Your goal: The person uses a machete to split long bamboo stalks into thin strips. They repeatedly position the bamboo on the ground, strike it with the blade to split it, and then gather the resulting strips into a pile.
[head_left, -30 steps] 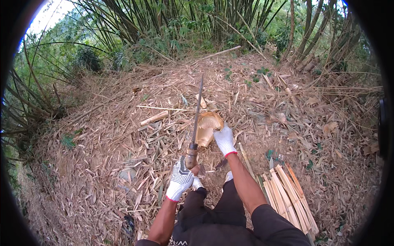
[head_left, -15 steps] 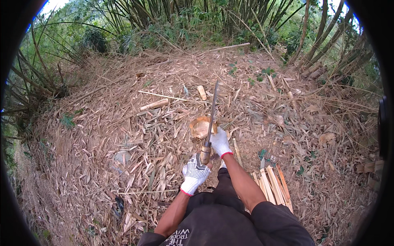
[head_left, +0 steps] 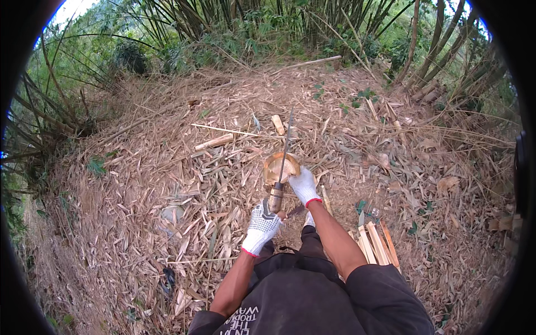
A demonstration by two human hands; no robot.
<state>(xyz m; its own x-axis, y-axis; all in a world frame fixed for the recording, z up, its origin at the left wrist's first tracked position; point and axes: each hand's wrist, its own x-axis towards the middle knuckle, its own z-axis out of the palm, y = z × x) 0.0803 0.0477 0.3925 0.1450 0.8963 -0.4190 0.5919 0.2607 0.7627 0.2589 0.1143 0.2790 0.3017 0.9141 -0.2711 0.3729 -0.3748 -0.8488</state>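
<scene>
My left hand point(head_left: 262, 223), in a white knit glove with dark grip dots, is closed round the wooden handle point(head_left: 276, 199) of a long-bladed knife. Its narrow dark blade point(head_left: 287, 139) points up and away from me, passing over a round wooden block point(head_left: 273, 170). This block looks like a stump top, with a pale, hollowed face and a brown rim. At the block's right edge, my right hand point(head_left: 303, 186), also gloved in white, has its fingers curled in. Whatever those fingers grip is hidden.
Pale split wood strips point(head_left: 375, 244) lie in a bundle at my right, beside a knife blade point(head_left: 362, 218). Beyond the block are a short log point(head_left: 277, 124), another cut piece point(head_left: 215, 142) and a thin stick point(head_left: 223, 129). Dry leaves cover the ground; bamboo clumps point(head_left: 290, 28) stand behind.
The knife has moved slightly left, its handle now nearer the block's front edge. My right hand stays by the block's right rim. The whole view has shifted a little.
</scene>
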